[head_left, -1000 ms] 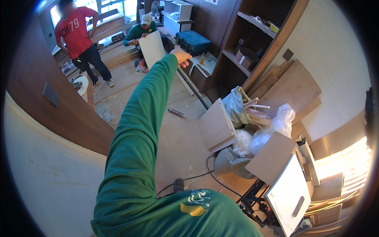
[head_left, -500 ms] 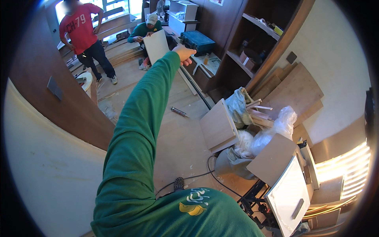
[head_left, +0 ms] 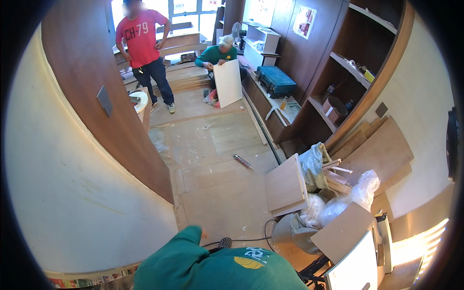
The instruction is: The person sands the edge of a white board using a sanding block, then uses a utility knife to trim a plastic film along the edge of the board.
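Observation:
My left arm, in a green sleeve (head_left: 176, 253), is bent low in front of my chest. Only a sliver of my left hand (head_left: 204, 233) shows past the cuff; its fingers are hidden, and I see nothing held. My right hand is out of view. Beneath the cuff lie a dark patterned shoe (head_left: 225, 242) and a black cable (head_left: 256, 239) on the floor. Farther off, a sealant tube (head_left: 242, 161) lies on the floor boards. At the back, a crouching person in green (head_left: 222, 54) holds a white panel (head_left: 228, 84) upright.
A person in a red shirt (head_left: 143, 41) stands far left, hands at hips. A teal tool case (head_left: 276, 81) rests on a low cabinet. To the right are a pale wood box (head_left: 286, 186), plastic bags (head_left: 362, 188), leaning boards (head_left: 379, 150) and open shelves (head_left: 355, 70). A brown door panel (head_left: 108, 101) borders the left.
My left arm has come down from stretching forward, hand pointing toward the back, to a bend near my chest. The view has shifted, so the room sits lower and further right.

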A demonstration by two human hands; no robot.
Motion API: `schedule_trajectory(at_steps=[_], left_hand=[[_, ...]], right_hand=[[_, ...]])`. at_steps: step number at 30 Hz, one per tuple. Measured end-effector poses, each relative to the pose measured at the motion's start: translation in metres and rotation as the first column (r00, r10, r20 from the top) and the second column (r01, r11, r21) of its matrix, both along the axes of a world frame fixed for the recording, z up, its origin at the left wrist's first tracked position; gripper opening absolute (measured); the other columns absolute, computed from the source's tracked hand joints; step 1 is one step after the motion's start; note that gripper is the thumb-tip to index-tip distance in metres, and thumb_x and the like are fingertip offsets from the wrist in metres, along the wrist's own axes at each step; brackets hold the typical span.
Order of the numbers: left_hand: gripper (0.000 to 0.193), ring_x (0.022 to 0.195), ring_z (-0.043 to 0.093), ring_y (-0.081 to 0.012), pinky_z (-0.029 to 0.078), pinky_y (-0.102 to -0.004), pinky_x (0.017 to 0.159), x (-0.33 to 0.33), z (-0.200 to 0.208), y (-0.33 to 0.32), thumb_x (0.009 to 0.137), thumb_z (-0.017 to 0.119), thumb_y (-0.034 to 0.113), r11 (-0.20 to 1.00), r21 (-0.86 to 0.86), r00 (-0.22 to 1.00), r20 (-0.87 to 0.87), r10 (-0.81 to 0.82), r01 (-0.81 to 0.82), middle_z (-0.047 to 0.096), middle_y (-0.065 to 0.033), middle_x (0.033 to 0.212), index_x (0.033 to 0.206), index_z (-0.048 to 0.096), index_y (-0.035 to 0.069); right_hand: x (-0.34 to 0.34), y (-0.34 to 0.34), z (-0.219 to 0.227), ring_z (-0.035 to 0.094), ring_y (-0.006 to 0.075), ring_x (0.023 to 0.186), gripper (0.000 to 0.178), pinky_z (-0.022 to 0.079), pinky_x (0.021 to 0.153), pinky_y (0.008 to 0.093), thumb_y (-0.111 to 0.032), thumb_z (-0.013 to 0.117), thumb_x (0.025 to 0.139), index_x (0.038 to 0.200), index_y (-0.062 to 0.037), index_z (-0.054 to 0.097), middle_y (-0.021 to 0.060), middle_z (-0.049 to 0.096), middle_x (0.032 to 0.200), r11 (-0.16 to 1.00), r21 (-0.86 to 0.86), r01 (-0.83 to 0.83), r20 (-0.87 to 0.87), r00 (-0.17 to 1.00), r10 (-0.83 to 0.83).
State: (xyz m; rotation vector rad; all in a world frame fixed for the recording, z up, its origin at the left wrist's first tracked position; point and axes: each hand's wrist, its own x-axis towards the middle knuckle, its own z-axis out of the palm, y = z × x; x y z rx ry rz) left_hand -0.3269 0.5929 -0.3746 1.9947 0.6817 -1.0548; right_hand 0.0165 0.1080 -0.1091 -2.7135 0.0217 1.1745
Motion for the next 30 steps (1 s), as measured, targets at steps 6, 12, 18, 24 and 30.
schedule_trajectory(at_steps=[6,12,18,24,30], left_hand=[[0.049,0.136,0.048,-0.0379,0.038,-0.0532,0.113,-0.098,0.013,-0.101,0.091,0.068,0.029,0.995,-0.088,0.979,-0.194,-0.059,0.043,0.056,-0.0169,0.145,0.136,0.063,0.011],[0.052,0.071,0.071,-0.0271,0.056,-0.0477,0.081,-0.103,-0.019,-0.031,0.105,0.044,0.046,0.879,-0.041,0.872,-0.159,0.463,-0.475,0.074,-0.0133,0.113,0.111,0.072,0.002],[0.041,0.069,0.073,-0.0259,0.058,-0.0436,0.075,0.043,0.053,0.02,0.096,0.048,0.036,0.916,0.031,0.915,0.078,0.397,-0.4,0.077,-0.0097,0.08,0.087,0.077,0.009],[0.012,0.079,0.071,-0.0193,0.022,-0.0678,0.119,0.119,0.072,0.1,0.091,0.062,0.02,0.799,0.286,0.605,0.533,-0.592,0.53,0.074,0.0007,0.083,0.089,0.074,0.015],[0.123,0.052,0.063,-0.0203,0.052,-0.0378,0.049,0.329,0.355,0.225,0.084,0.081,0.028,0.725,-0.49,0.382,0.627,0.679,-0.484,0.069,-0.0112,0.073,0.161,-0.014,0.012]], right_hand=[[0.017,0.011,0.009,0.072,0.0351,0.09,0.052,0.054,0.079,0.0466,-0.05,0.07,0.087,0.101,-0.0005,0.073,0.0222,0.074,0.097,0.999,-0.043,-0.032,0.02,0.999,0.033],[0.014,0.041,0.003,0.072,0.0351,0.09,0.053,0.054,0.08,0.0468,-0.051,0.069,0.086,0.101,-0.0006,0.073,0.0223,0.074,0.098,0.993,0.012,-0.119,-0.002,0.993,0.119],[0.008,0.02,0.009,0.072,0.0351,0.091,0.053,0.054,0.08,0.047,-0.051,0.069,0.086,0.101,-0.0007,0.073,0.0225,0.074,0.098,0.995,-0.011,-0.096,0.032,0.995,0.097],[-0.004,0.02,-0.002,0.072,0.0347,0.089,0.051,0.054,0.078,0.0467,-0.049,0.069,0.086,0.101,-0.0003,0.072,0.0224,0.074,0.097,0.995,0.046,-0.085,0.008,0.996,0.084],[-0.012,-0.016,0.009,0.071,0.0342,0.087,0.048,0.054,0.077,0.0464,-0.045,0.07,0.086,0.1,0.0002,0.072,0.0222,0.074,0.095,0.999,0.029,0.016,0.031,0.999,-0.017]])
